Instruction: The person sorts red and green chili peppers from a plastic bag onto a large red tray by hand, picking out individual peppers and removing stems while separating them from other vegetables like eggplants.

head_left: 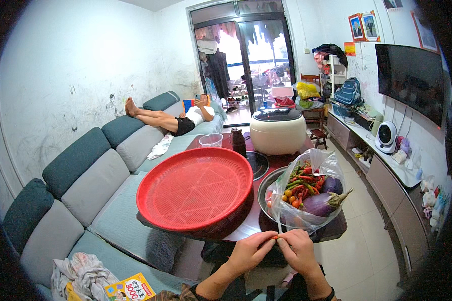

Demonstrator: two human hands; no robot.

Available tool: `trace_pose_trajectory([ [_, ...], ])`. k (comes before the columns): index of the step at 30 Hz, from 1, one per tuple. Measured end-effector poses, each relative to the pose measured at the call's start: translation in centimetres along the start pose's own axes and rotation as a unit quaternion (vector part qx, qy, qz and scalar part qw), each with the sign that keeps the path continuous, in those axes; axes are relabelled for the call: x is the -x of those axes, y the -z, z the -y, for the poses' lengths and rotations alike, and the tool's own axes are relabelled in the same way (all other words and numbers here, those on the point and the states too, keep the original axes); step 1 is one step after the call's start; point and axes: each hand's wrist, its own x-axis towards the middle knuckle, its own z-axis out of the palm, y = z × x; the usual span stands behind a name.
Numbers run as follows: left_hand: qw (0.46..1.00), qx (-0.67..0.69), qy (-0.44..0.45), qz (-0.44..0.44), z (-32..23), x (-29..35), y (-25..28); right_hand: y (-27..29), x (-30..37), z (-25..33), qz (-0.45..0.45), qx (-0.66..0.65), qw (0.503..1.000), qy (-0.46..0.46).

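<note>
My left hand (250, 252) and my right hand (299, 251) meet at the table's near edge, fingertips pinched together on a small orange-red chili (275, 238). Just beyond them a clear plastic bag (306, 190) lies open in a metal bowl (264, 193). The bag holds red and green chilies, small orange fruits and two purple eggplants (322, 202). A large round red plastic tray (195, 189) sits empty to the left of the bowl on the dark red table (246, 231).
A white rice cooker (277, 131), a dark jar (238, 141) and a clear cup (211, 140) stand at the table's far end. A person (172, 119) lies on the grey-teal sofa (90, 185) at left. A television (411, 80) and low cabinet (386, 175) line the right wall.
</note>
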Motion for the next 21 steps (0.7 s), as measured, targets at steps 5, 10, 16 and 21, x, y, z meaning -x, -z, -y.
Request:
trace_pose_trajectory([
  [5,1.0,0.004,-0.017,-0.003,0.12,0.03,-0.04,0.09,0.08,-0.19,0.002,-0.012,1.0,-0.003],
  [10,1.0,0.011,0.01,-0.002,0.0,0.08,-0.11,0.47,-0.08,0.28,0.01,-0.028,0.999,-0.015],
  [16,1.0,0.001,0.006,0.002,-0.14,-0.01,0.04,0.45,-0.04,-0.02,0.016,-0.024,0.999,-0.018],
  [21,1.0,0.024,-0.01,0.008,0.01,0.07,0.11,0.76,-0.11,-0.18,0.024,-0.046,0.998,-0.023],
])
